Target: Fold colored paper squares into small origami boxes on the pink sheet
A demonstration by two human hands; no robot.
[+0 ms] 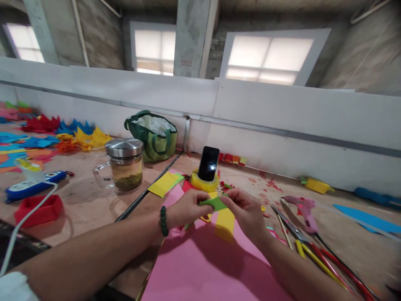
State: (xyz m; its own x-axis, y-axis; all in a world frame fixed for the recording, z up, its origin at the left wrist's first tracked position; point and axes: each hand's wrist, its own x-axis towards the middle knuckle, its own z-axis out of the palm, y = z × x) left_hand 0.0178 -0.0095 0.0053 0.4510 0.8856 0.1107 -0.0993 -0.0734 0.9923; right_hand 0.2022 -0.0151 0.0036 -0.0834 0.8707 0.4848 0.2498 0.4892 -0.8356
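Between my two hands is a small green piece (216, 203), pinched at its left end by my left hand (191, 207) and at its right end by my right hand (246, 209). Both hands are closed on it, above a large pink sheet (216, 267). A yellow strip (224, 225) lies on the sheet just under my hands. Beyond them a phone (208, 164) leans upright in a yellow tape roll (204, 182). Yellow paper pieces (165, 184) lie to the left of the roll.
On the right are a pink glue gun (307, 211), scissors (294, 230) and a blue cutout (366, 218). A glass mug (127, 169), a green bag (159, 142), a red box (39, 210) and a blue power strip (34, 186) stand on the left.
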